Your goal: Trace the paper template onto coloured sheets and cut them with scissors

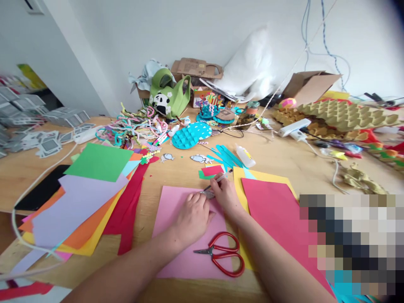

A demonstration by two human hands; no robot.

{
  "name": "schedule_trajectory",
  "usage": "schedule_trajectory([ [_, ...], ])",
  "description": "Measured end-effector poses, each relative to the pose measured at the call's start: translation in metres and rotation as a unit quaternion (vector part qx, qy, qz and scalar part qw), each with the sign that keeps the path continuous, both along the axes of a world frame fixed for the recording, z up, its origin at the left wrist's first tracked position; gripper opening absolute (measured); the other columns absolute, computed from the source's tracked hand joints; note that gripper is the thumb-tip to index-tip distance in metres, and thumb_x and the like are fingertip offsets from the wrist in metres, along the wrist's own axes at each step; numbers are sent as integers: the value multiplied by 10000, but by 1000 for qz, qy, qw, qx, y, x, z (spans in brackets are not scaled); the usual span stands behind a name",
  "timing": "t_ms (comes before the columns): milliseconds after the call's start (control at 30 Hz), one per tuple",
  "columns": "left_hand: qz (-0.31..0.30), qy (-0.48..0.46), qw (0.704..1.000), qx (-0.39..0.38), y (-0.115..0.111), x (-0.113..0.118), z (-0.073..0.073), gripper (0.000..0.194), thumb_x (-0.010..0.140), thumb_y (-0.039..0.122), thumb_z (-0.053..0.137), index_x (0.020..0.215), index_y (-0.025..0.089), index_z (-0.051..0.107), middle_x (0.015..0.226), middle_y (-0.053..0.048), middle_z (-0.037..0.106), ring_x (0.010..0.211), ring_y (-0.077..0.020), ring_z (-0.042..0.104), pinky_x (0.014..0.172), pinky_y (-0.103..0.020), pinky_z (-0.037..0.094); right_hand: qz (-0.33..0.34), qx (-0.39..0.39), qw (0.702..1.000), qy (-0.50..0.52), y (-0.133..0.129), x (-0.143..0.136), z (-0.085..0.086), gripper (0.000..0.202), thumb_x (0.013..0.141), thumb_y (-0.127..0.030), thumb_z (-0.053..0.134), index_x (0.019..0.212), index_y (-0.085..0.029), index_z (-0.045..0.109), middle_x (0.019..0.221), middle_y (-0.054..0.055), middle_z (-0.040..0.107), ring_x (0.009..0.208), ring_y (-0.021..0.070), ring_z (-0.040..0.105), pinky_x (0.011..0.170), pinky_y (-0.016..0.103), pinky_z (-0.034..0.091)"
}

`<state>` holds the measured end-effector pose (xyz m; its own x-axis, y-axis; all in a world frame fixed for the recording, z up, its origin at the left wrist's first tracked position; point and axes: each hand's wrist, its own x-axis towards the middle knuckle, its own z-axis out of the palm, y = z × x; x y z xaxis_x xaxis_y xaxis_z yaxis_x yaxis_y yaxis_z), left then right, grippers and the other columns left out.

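My right hand (225, 195) is closed round a slim pen (222, 175), its lower end slanting down to the pink paper (170, 202). Under that end lies a small greyish cutout (207, 193), partly covered by both hands. Fingers side by side and thumb apart, my left hand (193, 216) rests flat on the pink sheet, its fingertips at the cutout's edge. Nearer me, red-handled scissors (217, 253) lie on the same sheet with their blades pointing left. Two fish cutouts, one on the left (167, 157) and one on the right (201, 158), lie beyond the sheet.
Coloured paper (91, 189) is piled at left over a black flat device (41, 189). Red paper (271, 210) lies at right. Farther back are blue strips (229, 156), a glue bottle (245, 155), blue discs (184, 137), pipe cleaners (129, 128) and egg trays (347, 113).
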<state>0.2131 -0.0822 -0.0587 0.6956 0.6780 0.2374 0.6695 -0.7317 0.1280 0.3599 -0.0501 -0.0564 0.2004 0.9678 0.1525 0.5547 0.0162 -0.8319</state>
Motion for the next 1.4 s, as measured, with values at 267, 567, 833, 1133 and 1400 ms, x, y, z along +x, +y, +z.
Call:
schedule_trajectory([
  [267, 6, 5, 1000, -7, 0, 0, 0, 185, 873, 274, 548, 983, 127, 572, 1005, -107, 584, 968, -264, 518, 855, -414, 431, -2, -1, 1000, -10, 0, 3, -1, 164, 824, -318, 419, 680, -238, 416, 550, -17, 508, 523, 167, 491, 541, 274, 332],
  [567, -12, 3, 1000, -6, 2, -2, -1, 200, 889, 266, 526, 1038, 137, 561, 1185, -125, 578, 1057, -269, 504, 878, -429, 425, -13, 7, 999, -30, 1, 5, -5, 163, 818, -305, 417, 674, -229, 413, 569, -21, 475, 537, 145, 461, 539, 255, 320],
  [833, -2, 11, 1000, -16, 2, 0, 3, 180, 895, 276, 518, 1013, 149, 568, 1177, -120, 585, 1038, -264, 514, 865, -433, 429, -18, -1, 998, -59, 2, 7, -4, 172, 826, -287, 410, 666, -225, 395, 553, -28, 478, 523, 132, 458, 536, 240, 314],
  [1133, -5, -4, 1000, -15, 1, 0, 0, 249, 901, 258, 506, 1107, 131, 564, 1172, -110, 590, 1070, -269, 498, 903, -438, 418, -28, -5, 995, -98, 3, 5, -5, 136, 791, -282, 456, 677, -220, 414, 533, -35, 483, 488, 120, 458, 515, 230, 302],
  [1400, -9, -21, 999, -22, 1, 0, 0, 237, 895, 236, 511, 1103, 141, 573, 1130, -92, 605, 1050, -262, 501, 900, -434, 437, -27, -10, 994, -105, 3, 6, -3, 142, 800, -273, 448, 672, -223, 411, 509, -38, 470, 476, 126, 460, 509, 236, 300],
])
